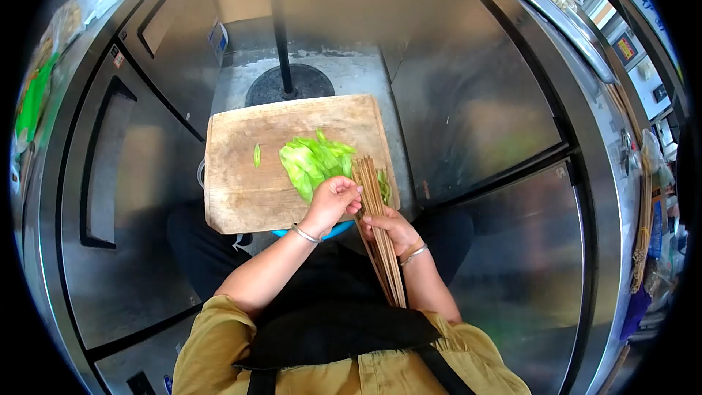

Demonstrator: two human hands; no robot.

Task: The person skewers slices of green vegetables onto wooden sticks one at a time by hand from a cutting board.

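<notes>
My right hand [395,230] is wrapped round a bundle of long, thin wooden skewers [376,183], which slants from my lap up over the right part of the cutting board. At the left edge of that bundle, the fingers of my left hand [333,205] are pinched together on a skewer; their tips partly hide it. Green leafy vegetable pieces [314,163] lie in a pile on the wooden cutting board [245,190], just beyond my left hand. One small green piece [257,155] lies apart to the left. More green bits [384,186] show behind the skewers.
Under the board's near edge a blue rim [336,230] shows. A black pole on a round base [292,84] stands beyond the board. Stainless steel cabinets [482,102] flank both sides. A metal tray [578,25] rests on the right counter.
</notes>
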